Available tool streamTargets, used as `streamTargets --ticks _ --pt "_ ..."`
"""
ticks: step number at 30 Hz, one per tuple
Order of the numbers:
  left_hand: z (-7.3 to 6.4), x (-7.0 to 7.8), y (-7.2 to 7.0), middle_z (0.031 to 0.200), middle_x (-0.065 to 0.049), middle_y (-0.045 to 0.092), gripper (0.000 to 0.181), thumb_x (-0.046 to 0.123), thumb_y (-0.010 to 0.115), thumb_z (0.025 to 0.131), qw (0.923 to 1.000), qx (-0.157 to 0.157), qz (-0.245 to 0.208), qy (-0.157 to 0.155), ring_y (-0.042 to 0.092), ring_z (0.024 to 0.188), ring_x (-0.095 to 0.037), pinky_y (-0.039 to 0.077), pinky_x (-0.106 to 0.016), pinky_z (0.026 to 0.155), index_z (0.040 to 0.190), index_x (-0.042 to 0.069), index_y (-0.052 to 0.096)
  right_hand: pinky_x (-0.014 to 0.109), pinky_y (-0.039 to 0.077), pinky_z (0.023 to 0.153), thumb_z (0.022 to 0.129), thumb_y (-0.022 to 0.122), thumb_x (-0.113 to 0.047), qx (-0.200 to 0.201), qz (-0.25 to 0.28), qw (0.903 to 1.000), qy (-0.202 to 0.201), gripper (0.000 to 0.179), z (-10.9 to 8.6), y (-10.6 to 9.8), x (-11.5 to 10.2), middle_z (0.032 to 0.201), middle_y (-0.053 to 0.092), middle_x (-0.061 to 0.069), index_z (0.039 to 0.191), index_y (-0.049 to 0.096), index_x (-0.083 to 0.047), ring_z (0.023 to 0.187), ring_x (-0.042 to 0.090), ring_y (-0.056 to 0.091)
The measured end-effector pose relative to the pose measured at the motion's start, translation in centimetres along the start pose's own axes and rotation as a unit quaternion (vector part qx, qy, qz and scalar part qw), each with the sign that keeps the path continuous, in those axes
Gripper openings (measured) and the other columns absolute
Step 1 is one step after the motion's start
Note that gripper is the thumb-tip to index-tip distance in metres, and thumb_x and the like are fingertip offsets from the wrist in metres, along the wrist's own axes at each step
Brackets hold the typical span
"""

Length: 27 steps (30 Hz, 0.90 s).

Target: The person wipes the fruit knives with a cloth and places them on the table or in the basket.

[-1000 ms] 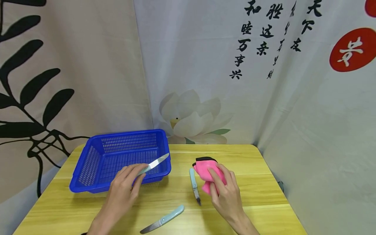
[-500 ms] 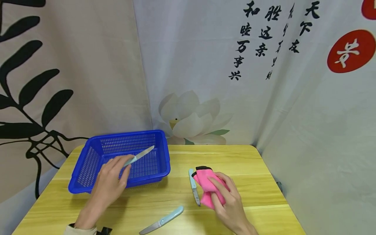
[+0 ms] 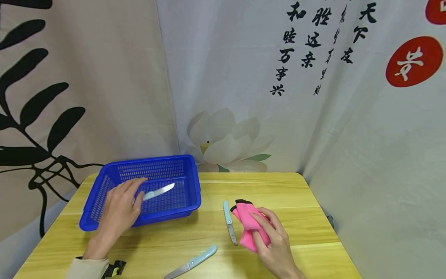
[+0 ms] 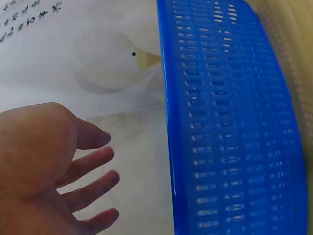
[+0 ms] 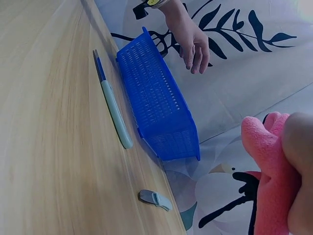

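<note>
My left hand [image 3: 119,207] hovers over the blue plastic basket [image 3: 170,216], fingers spread and holding nothing, as the left wrist view also shows. Inside the basket lies a paring knife [image 3: 161,191], blade pointing right, part of its pale blue handle hidden behind the thumb. A folded pink cloth [image 3: 248,221] with black edging is gripped in my right hand [image 3: 276,245], above the table. Just left of the cloth rests a second knife [image 3: 229,223], handle away from me. A third knife [image 3: 195,260] lies nearer the front, its blade tip at the frame's bottom edge.
The wooden table [image 3: 289,193] has rounded far corners. The basket sits at its back left, close to a hanging white curtain [image 3: 223,77] printed with leaves, a flower and characters. More curtain hangs along the right side.
My left hand moved left over the basket, lowered the knife inside and let go of it. The right hand came slightly lower and nearer, still holding the pink cloth.
</note>
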State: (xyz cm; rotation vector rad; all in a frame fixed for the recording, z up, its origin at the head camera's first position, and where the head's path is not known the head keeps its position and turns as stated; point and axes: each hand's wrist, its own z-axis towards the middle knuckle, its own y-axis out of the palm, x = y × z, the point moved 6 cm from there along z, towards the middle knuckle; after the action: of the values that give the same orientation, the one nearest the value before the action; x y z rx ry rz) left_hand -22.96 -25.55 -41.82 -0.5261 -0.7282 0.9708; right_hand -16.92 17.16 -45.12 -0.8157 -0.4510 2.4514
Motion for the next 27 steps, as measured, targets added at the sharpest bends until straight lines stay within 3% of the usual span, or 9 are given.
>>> streamTargets --ticks 7,15,18,22,24,27 --pt "-0.3 0.1 -0.1 0.138 -0.03 0.072 0.05 0.006 0.087 0.096 1.0 -0.002 0.001 0.006 0.065 0.132 -0.057 0.048 -0.083 0.106 0.142 0.001 0.07 0.006 0.054 0.102 0.083 0.075 0.017 -0.005 0.005 0.9999 0.014 0.062 -0.2 0.3 0.3 0.14 0.071 0.014 0.139 0.08 -0.011 0.114 0.021 0.072" --pt "-1.8 1.7 0.1 0.153 -0.03 0.065 0.068 0.025 0.091 0.091 0.9997 0.0 -0.003 0.024 0.052 0.148 -0.058 0.043 -0.083 0.113 0.15 0.005 0.066 0.008 0.056 0.099 0.084 0.075 0.015 -0.012 0.005 0.9996 0.026 0.06 -0.5 0.6 0.7 0.14 0.071 0.014 0.138 0.08 -0.011 0.113 0.02 0.072" --pt "-2.6 3.0 0.0 0.155 -0.027 0.065 0.065 0.045 0.082 0.101 0.9987 0.008 -0.01 0.05 0.051 0.151 -0.058 0.042 -0.081 0.115 0.151 0.006 0.067 0.008 0.057 0.099 0.085 0.076 0.015 -0.013 0.005 0.9995 0.028 0.059 -0.5 0.6 0.8 0.14 0.071 0.014 0.137 0.08 -0.011 0.112 0.019 0.072" --pt "-3.6 5.0 -0.3 0.156 -0.023 0.066 0.076 0.071 0.053 0.112 0.9964 0.023 -0.011 0.08 0.052 0.151 -0.055 0.041 -0.076 0.121 0.15 0.008 0.069 0.006 0.055 0.1 0.085 0.076 0.016 -0.014 0.006 0.9993 0.034 0.058 -0.4 0.7 1.1 0.14 0.071 0.014 0.137 0.08 -0.01 0.111 0.018 0.072" --pt "-4.0 6.1 -0.5 0.155 -0.021 0.067 0.078 0.074 0.045 0.113 0.9949 0.032 -0.008 0.095 0.053 0.15 -0.053 0.037 -0.067 0.131 0.149 0.009 0.07 0.005 0.054 0.1 0.086 0.077 0.016 -0.015 0.005 0.9992 0.037 0.058 -0.4 0.7 1.2 0.14 0.071 0.014 0.137 0.08 -0.01 0.111 0.018 0.072" --pt "-4.7 7.9 -0.6 0.153 -0.018 0.069 0.074 0.071 0.044 0.115 0.9922 0.035 -0.011 0.119 0.054 0.149 -0.049 0.023 -0.045 0.143 0.147 0.01 0.072 0.005 0.054 0.099 0.086 0.077 0.016 -0.016 0.004 0.999 0.043 0.057 -0.3 0.7 1.4 0.14 0.071 0.014 0.136 0.08 -0.01 0.11 0.018 0.072"
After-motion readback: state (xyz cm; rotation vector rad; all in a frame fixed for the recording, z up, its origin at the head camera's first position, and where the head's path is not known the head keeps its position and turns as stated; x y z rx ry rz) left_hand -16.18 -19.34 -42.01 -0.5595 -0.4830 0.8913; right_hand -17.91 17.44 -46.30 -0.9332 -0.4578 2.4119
